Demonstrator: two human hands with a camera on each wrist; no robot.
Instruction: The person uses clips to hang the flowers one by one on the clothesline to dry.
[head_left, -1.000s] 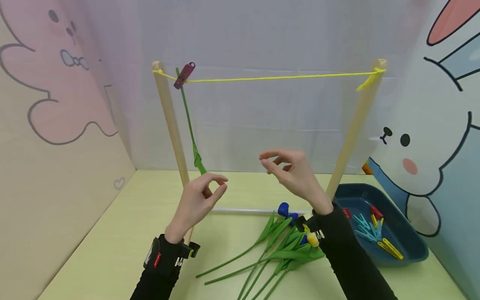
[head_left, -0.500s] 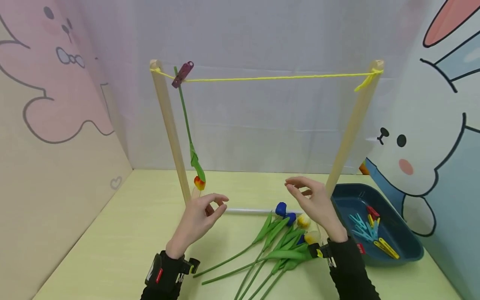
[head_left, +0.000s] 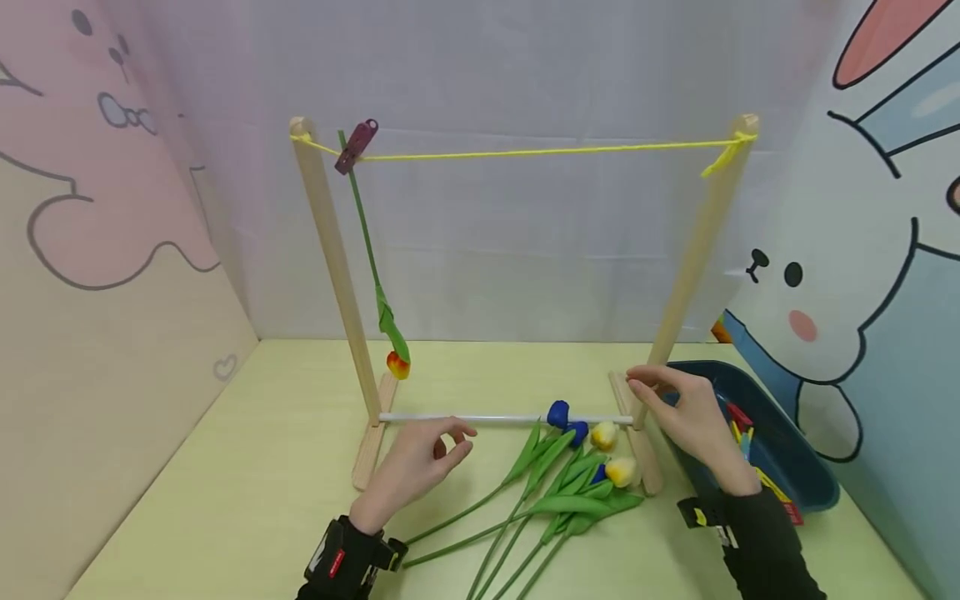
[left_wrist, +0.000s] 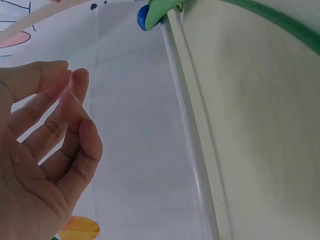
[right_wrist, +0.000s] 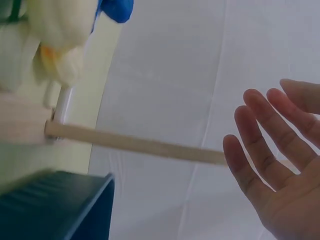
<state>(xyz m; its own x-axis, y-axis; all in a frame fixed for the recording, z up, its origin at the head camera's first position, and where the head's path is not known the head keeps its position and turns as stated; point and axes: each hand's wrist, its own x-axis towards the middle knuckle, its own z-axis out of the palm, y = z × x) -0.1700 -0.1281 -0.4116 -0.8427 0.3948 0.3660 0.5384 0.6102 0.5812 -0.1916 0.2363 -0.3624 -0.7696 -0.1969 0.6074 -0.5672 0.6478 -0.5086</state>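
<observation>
My left hand (head_left: pixel 416 467) hovers over the table just left of the tulip stems, fingers loosely bent, nothing between them. In the left wrist view its thumb and fingertips come near each other around bare air. My right hand (head_left: pixel 693 412) is in front of the right post, by the tub's near-left side; its fingers (right_wrist: pixel 265 137) are relaxed and hold nothing. A red-orange tulip (head_left: pixel 398 365) hangs head down from the yellow string (head_left: pixel 540 153), held by a dark red clothespin (head_left: pixel 356 147). Several blue and yellow-white tulips (head_left: pixel 566 492) lie in a loose bunch on the table.
Two wooden posts (head_left: pixel 330 250) carry the string, with a white rod (head_left: pixel 465 417) joining their feet. At the right stands a dark blue tub (head_left: pixel 813 492) with red, yellow and blue clothespins, partly hidden by the right arm. Printed panels and a pale backdrop (head_left: pixel 510 250) enclose the table.
My right hand has moved right and down toward the tub. My left hand has sunk away from the hanging tulip, whose bloom now shows fully. The clothespin stays on the string.
</observation>
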